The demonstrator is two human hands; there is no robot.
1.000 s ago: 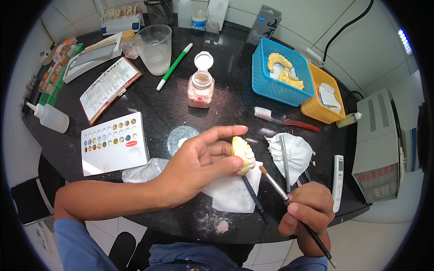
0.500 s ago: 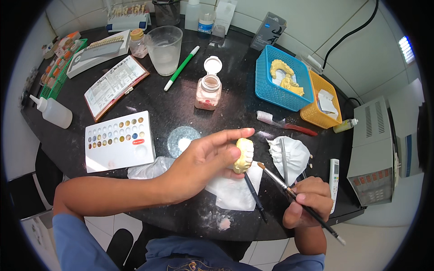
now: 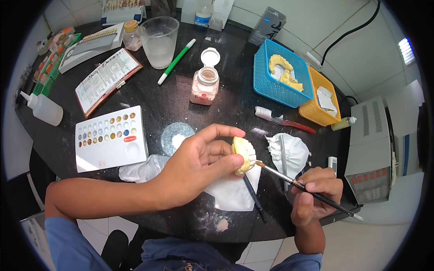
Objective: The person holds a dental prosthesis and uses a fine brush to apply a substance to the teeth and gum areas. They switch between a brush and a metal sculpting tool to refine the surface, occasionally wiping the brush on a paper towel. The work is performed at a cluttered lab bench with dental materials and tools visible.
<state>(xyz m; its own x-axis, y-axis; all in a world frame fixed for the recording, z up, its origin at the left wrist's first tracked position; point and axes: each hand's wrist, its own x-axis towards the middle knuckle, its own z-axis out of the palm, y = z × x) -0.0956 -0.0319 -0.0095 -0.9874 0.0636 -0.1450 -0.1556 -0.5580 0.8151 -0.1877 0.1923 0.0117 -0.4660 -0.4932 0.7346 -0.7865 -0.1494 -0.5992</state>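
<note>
Between the thumb and fingers of my left hand is a yellow dental model with a row of white teeth along its right side. My right hand grips a fine paintbrush by its dark handle. The brown bristle tip is at the model's white teeth, touching or nearly so. Below the model lie a white tissue and a dark pen-like tool. To the right of the model is a crumpled white cloth, with a metal instrument lying across it.
A paint palette sits left, beside a round glass slab. Behind stand an open powder jar, a green marker and a plastic cup. A toothbrush, blue basket and yellow basket are at right.
My right hand has moved up and right, and the brush lies flatter, its tip now against the teeth. My left hand has turned the model slightly, showing more of the teeth. The view has shifted slightly.
</note>
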